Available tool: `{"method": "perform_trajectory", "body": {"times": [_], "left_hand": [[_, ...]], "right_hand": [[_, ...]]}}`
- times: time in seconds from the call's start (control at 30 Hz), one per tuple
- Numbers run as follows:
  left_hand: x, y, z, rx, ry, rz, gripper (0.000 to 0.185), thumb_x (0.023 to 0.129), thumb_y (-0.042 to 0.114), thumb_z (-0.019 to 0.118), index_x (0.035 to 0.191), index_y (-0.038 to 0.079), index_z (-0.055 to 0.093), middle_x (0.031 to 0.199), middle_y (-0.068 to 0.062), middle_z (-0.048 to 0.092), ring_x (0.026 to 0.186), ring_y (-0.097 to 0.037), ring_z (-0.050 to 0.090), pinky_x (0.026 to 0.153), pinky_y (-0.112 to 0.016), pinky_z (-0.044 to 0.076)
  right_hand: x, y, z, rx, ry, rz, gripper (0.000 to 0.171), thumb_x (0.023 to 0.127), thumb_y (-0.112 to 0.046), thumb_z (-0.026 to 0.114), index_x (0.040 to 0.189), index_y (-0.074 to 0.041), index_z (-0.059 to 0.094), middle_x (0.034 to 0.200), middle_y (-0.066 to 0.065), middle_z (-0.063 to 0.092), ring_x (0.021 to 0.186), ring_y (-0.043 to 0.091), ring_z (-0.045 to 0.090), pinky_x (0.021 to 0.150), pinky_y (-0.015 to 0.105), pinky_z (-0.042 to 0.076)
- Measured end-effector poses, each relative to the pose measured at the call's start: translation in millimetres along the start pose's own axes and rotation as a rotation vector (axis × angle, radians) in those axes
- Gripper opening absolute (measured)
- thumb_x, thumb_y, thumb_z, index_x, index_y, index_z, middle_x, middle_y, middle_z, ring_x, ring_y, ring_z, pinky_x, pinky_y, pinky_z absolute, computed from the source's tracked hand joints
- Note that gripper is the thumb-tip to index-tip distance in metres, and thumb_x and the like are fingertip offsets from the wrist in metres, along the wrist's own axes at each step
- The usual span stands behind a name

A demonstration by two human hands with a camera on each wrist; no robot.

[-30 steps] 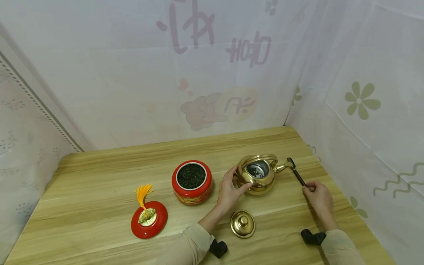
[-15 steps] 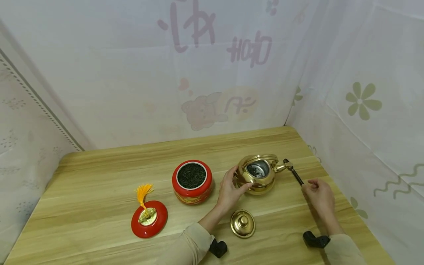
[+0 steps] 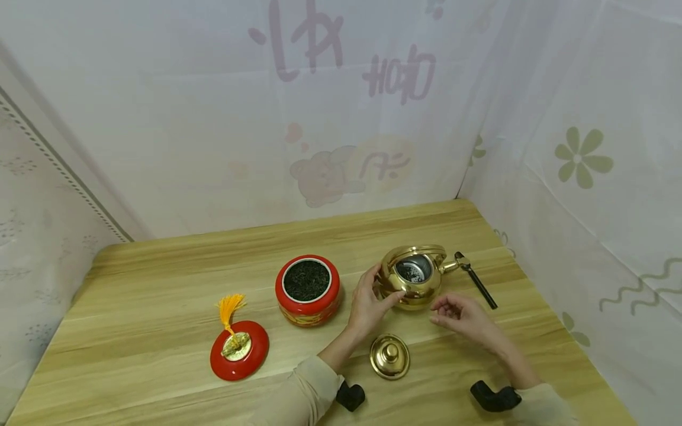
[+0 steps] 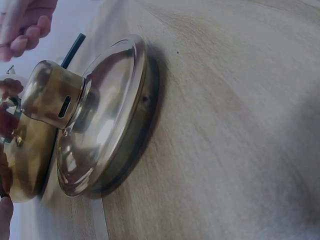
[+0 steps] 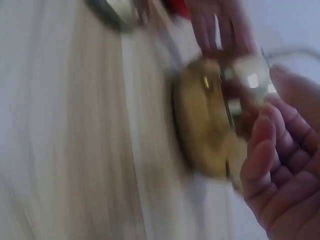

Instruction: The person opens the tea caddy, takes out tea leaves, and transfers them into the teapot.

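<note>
L grip (image 3: 369, 300) curled on gold teapot (image 3: 412, 278); R grip (image 3: 459, 315) loose, empty, near pot lid (image 3: 390, 357).

teapot (image 3: 411, 278): gold | jar (image 3: 308, 289): red | jar lid (image 3: 239, 351): red, orange tassel | table (image 3: 160, 296): light wood grain
</note>
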State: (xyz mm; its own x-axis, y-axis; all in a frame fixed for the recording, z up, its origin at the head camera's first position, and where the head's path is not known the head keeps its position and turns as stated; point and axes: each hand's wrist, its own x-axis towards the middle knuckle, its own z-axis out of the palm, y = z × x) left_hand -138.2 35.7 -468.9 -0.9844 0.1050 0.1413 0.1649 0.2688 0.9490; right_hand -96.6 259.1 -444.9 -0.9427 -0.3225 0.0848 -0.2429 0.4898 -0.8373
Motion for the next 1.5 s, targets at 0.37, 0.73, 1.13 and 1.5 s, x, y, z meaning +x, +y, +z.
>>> {"method": "perform_trajectory", "body": {"times": [0.37,0.73,1.13,1.5], "left_hand": [[-0.5,-0.6,-0.7,0.004,0.008,0.036,0.074,0.077,0.029,0.078,0.138,0.005,0.044,0.135,-0.012,0.05,0.122,-0.027,0.05,0.098,-0.041,0.044],[0.0,-2.4,-0.3,0.02,0.006,0.033,0.073,0.077,0.03,0.078,0.137,0.005,0.044,0.135,-0.012,0.05,0.122,-0.028,0.049,0.098,-0.042,0.044],[-0.6,-0.7,-1.2,0.042,-0.004,0.008,0.073,0.078,0.032,0.077,0.138,0.007,0.044,0.137,-0.011,0.049,0.124,-0.026,0.048,0.1,-0.04,0.043],[-0.3,-1.3,-1.7,0.034,-0.005,0.016,0.074,0.077,0.032,0.078,0.138,0.007,0.044,0.136,-0.01,0.05,0.124,-0.025,0.048,0.1,-0.041,0.042]], "right_hand": [[7.5,-10.8,45.4,0.091,-0.299,-0.135,0.028,0.079,-0.013,0.074,0.101,-0.001,0.062,0.081,0.008,0.063,0.071,0.002,0.056,0.058,0.023,0.052],[11.0,-8.5,61.1,0.062,-0.389,-0.181,0.03,0.079,-0.02,0.075,0.102,-0.006,0.062,0.08,0.003,0.062,0.068,0.0,0.054,0.057,0.022,0.051],[12.6,-4.3,64.7,0.0,-0.407,-0.23,0.024,0.079,-0.016,0.075,0.098,-0.01,0.062,0.077,-0.003,0.059,0.065,-0.004,0.05,0.054,0.019,0.049],[9.8,-12.3,49.1,-0.067,-0.354,-0.272,0.022,0.079,-0.015,0.075,0.098,-0.009,0.063,0.076,-0.006,0.058,0.066,-0.005,0.049,0.054,0.018,0.048]]}}
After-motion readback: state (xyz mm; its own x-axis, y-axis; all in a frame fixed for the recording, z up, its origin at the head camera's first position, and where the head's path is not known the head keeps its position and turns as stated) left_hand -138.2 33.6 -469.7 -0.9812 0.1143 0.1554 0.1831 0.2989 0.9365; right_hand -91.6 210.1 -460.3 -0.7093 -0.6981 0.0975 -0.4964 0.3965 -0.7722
